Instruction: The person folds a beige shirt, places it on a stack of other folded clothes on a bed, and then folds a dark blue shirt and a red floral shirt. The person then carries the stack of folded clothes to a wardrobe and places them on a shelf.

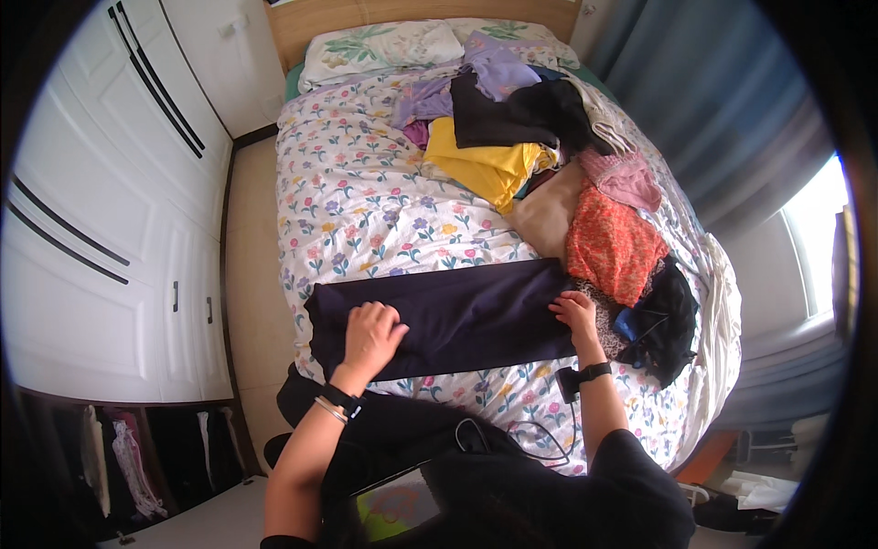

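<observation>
A dark navy garment point(459, 316), folded into a long rectangle, lies flat across the near part of the bed. My left hand point(374, 336) rests on its left part with the fingers bent; whether cloth is pinched there cannot be told. At the right end, my right hand point(574, 317) touches the garment with its fingers spread. Just beyond that hand are a leopard-print cloth point(603, 312), an orange patterned garment point(610, 240) and a black garment point(669, 329) with a blue part. A beige garment point(549, 209) lies above the navy one's right end.
Farther up the floral bedspread point(343, 206) lie a yellow garment point(480, 158), black clothing point(494, 117), a lilac garment point(497, 65) and a pink garment point(624, 178). Pillows point(384, 51) stand at the headboard. A white wardrobe point(123, 206) is on the left, blue curtains point(706, 89) on the right.
</observation>
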Demonstrator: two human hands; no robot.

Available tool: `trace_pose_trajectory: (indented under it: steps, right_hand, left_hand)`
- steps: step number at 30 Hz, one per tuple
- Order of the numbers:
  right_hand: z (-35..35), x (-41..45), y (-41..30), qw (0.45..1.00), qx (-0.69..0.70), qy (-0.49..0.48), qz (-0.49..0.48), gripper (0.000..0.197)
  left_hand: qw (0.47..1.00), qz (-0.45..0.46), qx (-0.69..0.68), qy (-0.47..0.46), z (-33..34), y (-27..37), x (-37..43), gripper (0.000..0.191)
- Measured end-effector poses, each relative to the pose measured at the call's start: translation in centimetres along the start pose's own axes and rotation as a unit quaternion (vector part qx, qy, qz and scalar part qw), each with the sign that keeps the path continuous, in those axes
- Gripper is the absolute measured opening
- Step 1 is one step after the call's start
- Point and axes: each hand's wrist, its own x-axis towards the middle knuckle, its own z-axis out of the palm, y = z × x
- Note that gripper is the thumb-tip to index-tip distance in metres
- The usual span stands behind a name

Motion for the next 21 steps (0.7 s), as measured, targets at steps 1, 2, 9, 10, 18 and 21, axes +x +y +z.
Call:
trace_pose_trajectory:
  steps: [1,2,9,10,18,21]
  right_hand:
    - [-0.2,0.6,0.3,0.995,-0.082,0.043,-0.036,0.009]
    - [-0.2,1.3,0.6,0.980,-0.143,0.110,-0.083,0.012]
    - [1.5,5.3,0.2,0.851,-0.445,0.084,-0.266,0.033]
    - [1.7,5.3,0.0,0.835,-0.498,0.084,-0.219,0.039]
    - [2.1,6.4,-1.9,0.823,-0.540,0.091,-0.153,0.027]
    - [0.9,7.1,-3.5,0.916,-0.360,-0.024,-0.174,0.020]
  left_hand:
    - [0.999,0.023,-0.009,-0.027,0.4,1.1,-0.1,0.025]
    - [0.999,0.036,-0.006,-0.038,1.0,2.0,-0.2,0.031]
    - [0.985,0.072,0.114,-0.111,3.4,3.2,-1.8,0.025]
    - [0.989,0.068,0.094,-0.092,3.3,3.2,-1.8,0.020]
    - [0.998,0.015,0.065,-0.016,2.2,2.6,-2.2,0.015]
    - [0.999,-0.008,0.041,-0.005,2.7,2.8,-2.0,0.017]
